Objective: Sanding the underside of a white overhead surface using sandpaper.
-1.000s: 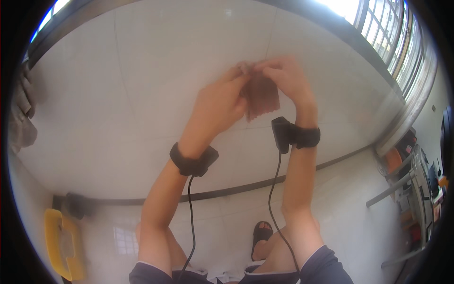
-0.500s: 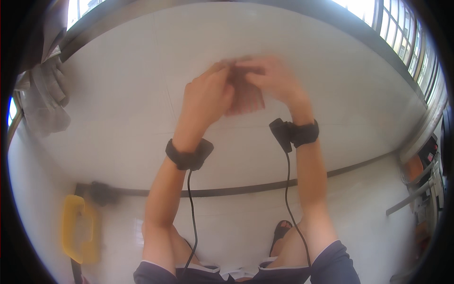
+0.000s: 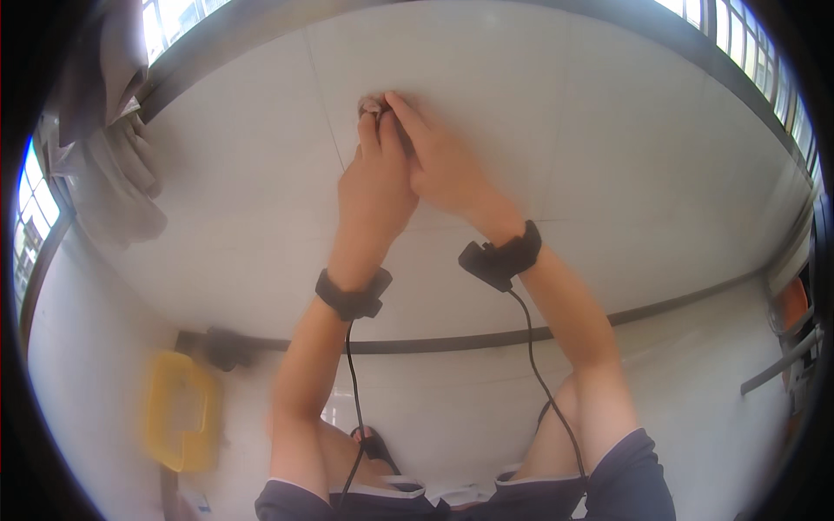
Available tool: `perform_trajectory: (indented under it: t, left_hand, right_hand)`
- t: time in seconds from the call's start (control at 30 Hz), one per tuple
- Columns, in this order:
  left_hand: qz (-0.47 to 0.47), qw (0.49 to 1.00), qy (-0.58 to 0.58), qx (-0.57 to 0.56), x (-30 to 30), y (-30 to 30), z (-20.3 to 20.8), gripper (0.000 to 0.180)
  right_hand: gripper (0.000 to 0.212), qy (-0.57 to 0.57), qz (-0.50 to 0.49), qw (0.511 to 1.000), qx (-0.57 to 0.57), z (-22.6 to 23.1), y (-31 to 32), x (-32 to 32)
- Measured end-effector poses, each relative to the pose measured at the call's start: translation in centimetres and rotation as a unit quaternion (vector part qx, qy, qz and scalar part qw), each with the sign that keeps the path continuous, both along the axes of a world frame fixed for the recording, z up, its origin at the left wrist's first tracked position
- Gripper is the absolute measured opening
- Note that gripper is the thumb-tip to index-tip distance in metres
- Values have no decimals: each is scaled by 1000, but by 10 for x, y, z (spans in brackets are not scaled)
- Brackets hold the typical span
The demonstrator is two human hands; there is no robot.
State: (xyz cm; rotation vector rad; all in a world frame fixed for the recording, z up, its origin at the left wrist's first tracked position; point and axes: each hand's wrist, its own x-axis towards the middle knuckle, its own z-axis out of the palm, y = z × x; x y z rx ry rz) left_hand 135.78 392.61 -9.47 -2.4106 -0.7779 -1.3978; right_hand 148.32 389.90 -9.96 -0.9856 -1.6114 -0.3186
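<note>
Cloth (image 3: pixel 372 104) sits bunched at the fingertips, above the middle of the pale tiled surface (image 3: pixel 486 69); we cannot tell whether it touches that surface. Its crumpled end points up and to the left, away from the body. The visible length slants down to the right from there, between the two hands, so its long axis appears to run along that slant, though most of it is hidden. We see a greyish-pink, wrinkled knot at the tip and a darker brown, shadowed part behind it. The left hand (image 3: pixel 375 195) is narrow, its fingers pinching the bunched end. The right hand (image 3: pixel 447 169) lies alongside, index finger stretched to the tip; we cannot tell whether it grips, because its thumb is hidden.
</note>
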Motion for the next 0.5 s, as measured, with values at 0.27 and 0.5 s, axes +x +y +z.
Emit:
perform_trajectory:
  t: [0.27,0.5]
  left_hand:
    - [90,980,173,-43,-19,-14,33,67]
    - [62,972,215,-78,-27,2,9,66]
  right_hand:
    - [51,-7,78,992,-95,13,-5,-13]
    - [51,-33,66,969,-238,1,-3,-7]
